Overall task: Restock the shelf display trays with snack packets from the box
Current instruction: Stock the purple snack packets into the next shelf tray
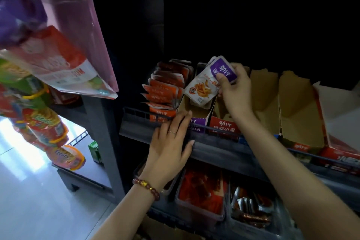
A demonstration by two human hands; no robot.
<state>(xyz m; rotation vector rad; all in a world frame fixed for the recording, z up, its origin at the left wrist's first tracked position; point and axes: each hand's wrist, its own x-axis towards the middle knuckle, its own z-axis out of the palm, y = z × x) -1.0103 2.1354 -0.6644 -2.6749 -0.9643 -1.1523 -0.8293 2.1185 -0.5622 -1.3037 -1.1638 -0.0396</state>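
Note:
My right hand (234, 91) grips a small stack of purple-and-white snack packets (209, 80) and holds them tilted over the purple-fronted cardboard display tray (197, 121) on the shelf. The lower ends of the packets are inside that tray. My left hand (170, 142) lies flat with straight fingers against the tray's front and the shelf rail. The tray to the left (165, 91) is packed with orange packets. The red-fronted tray (224, 124) to the right shows only bare cardboard behind my wrist. The supply box is not in view.
Further right stand two cardboard trays (300, 115) showing bare cardboard inside. The dark shelf rail (233, 142) runs across the front. Clear tubs of red snacks (202, 193) fill the lower shelf. Hanging snack bags (50, 60) crowd the left, above a pale floor.

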